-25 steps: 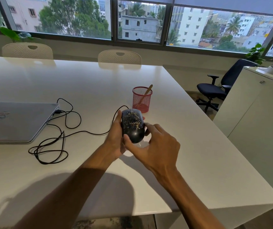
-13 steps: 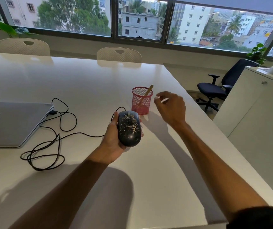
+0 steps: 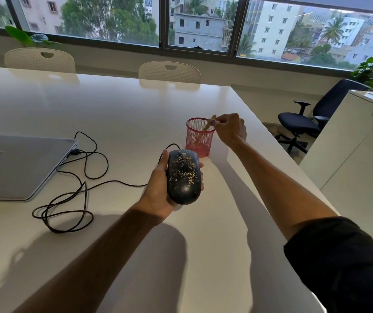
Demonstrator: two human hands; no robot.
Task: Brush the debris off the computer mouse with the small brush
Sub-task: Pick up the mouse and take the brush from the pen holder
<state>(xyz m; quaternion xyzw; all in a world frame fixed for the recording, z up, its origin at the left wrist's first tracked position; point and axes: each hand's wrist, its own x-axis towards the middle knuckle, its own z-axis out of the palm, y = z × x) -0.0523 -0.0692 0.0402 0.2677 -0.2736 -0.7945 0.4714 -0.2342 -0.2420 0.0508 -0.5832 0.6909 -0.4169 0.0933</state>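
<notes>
A black wired computer mouse (image 3: 183,177), speckled with pale debris on top, is held above the white table (image 3: 124,114) in my left hand (image 3: 158,188), which cups it from the left and below. Behind it stands a red mesh pen cup (image 3: 200,137) with the small brush (image 3: 207,126) leaning inside, its wooden handle sticking out over the rim. My right hand (image 3: 230,128) is at the cup's right rim, fingertips pinched on the top of the brush handle. The brush's bristle end is hidden low in the cup.
The mouse's black cable (image 3: 72,195) loops across the table to a closed silver laptop (image 3: 16,166) at the left. Two white chairs (image 3: 169,72) stand at the far side. A black office chair (image 3: 303,125) and a white cabinet (image 3: 357,154) are to the right of the table's edge.
My right hand left the mouse, travelled up and right to the pen cup, and closed its fingertips on the brush handle. My left hand kept holding the mouse.
</notes>
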